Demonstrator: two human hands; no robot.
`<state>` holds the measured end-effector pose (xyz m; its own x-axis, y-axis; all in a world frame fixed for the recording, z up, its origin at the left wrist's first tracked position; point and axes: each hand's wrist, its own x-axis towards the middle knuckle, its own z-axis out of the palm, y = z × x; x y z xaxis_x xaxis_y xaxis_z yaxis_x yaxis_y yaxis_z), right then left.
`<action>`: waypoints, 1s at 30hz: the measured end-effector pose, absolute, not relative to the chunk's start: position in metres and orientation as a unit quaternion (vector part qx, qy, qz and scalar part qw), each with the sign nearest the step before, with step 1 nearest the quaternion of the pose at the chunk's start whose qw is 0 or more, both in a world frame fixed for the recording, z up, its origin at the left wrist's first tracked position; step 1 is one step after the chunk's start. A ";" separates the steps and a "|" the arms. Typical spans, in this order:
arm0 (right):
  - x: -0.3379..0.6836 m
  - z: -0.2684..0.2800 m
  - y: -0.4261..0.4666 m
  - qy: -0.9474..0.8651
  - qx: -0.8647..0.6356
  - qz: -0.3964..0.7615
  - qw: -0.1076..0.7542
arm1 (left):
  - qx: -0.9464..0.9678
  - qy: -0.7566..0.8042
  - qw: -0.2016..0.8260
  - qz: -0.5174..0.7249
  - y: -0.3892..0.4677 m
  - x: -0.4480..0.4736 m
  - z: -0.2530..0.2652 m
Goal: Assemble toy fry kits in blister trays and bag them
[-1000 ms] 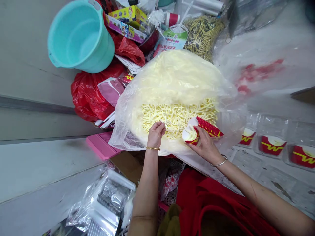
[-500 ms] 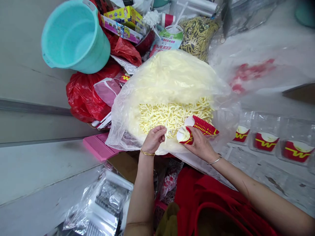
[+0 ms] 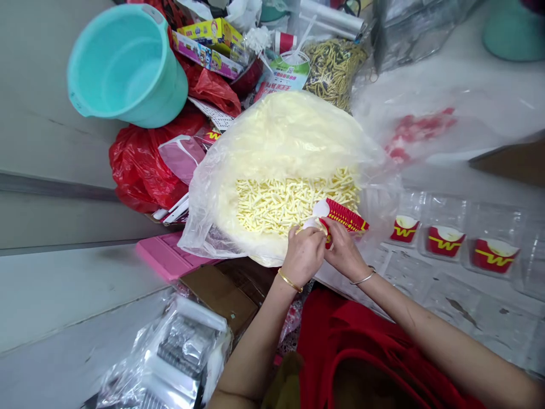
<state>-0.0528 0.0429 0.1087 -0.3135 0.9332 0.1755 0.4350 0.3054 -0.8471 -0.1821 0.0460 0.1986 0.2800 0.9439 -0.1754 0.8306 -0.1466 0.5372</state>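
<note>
My right hand (image 3: 344, 249) grips a small red fry carton (image 3: 327, 232) with a white inside, mostly covered by my fingers. Against the carton's mouth is my left hand (image 3: 304, 255), fingers bent together; whatever they pinch is hidden. Both hands are over the near edge of a large clear plastic bag (image 3: 204, 210). Inside the bag lies a heap of pale yellow fry-shaped sticks (image 3: 281, 204). A nested stack of red cartons (image 3: 347, 216) rests on the bag's right side, just beyond my right hand.
On the right, red cartons with a yellow mark stand in clear plastic boxes (image 3: 445, 241). A turquoise bucket (image 3: 123, 62), red plastic bags (image 3: 145, 165) and a bag of gold cord (image 3: 334, 71) lie behind and left. A pink plastic piece (image 3: 170, 255) and cardboard (image 3: 225, 295) are nearer.
My left hand has moved right, from above the sticks to the carton's mouth, and now hides part of it. It held a pale stick before. My right hand still grips the carton.
</note>
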 end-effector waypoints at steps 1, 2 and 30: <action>-0.050 0.110 0.044 -0.726 -0.475 0.352 0.351 | 0.746 0.582 0.292 0.137 0.044 -0.182 0.201; -0.048 0.112 0.045 -0.722 -0.481 0.350 0.354 | 0.734 0.583 0.298 0.181 0.041 -0.183 0.202; 0.124 0.117 -0.018 -0.554 -0.668 0.277 0.412 | 0.813 0.495 0.236 0.194 0.017 0.028 0.161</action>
